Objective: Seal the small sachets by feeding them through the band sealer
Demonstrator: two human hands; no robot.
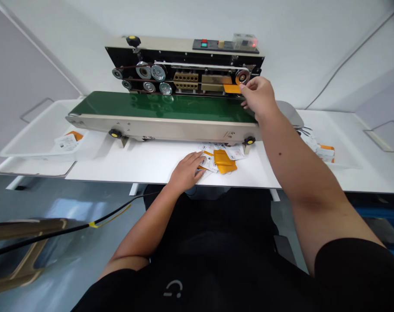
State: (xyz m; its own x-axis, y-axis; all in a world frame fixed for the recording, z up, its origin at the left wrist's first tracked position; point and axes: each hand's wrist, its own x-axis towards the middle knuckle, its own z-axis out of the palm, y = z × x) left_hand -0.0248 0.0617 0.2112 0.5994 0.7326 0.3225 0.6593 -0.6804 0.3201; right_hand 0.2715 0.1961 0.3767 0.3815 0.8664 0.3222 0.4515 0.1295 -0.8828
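A band sealing machine (184,65) with a green conveyor belt (158,106) stands on the white table (145,164). My right hand (260,97) pinches an orange pouch (232,89) at the belt's right end, its top edge at the machine's feed wheel. My left hand (185,171) rests flat on the table on a small pile of orange and white pouches (221,158) in front of the machine.
A white tray (37,138) at the left holds a few pouches (67,141). More pouches (323,151) lie on a tray at the right. A black cable (70,227) and a wooden stool frame (24,260) are on the floor at lower left.
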